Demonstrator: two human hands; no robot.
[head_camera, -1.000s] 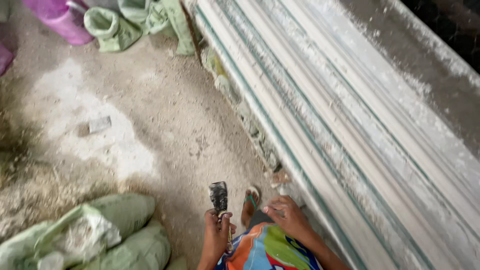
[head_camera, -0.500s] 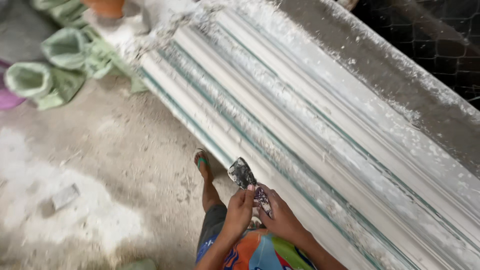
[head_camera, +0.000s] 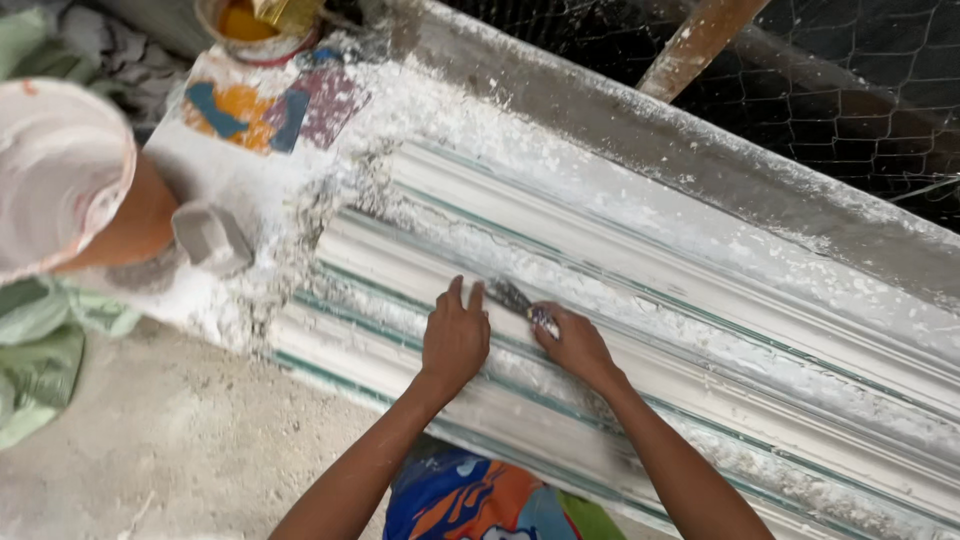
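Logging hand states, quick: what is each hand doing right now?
Left hand: open, flat on the long white ridged plaster moulding.
Right hand: closed on a small flat-bladed metal scraper.

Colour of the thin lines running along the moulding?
Green-teal stripes on the white moulding, seen in the head view.

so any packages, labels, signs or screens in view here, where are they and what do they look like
Round tub: top left, beyond the plaster moulding; pale wall, red rim, yellow contents.
Colourful printed sheet: under the tub, flat, blue, orange and maroon patches, plaster-dusted.
Green sacks: left edge on the floor, crumpled.
No signs or screens.
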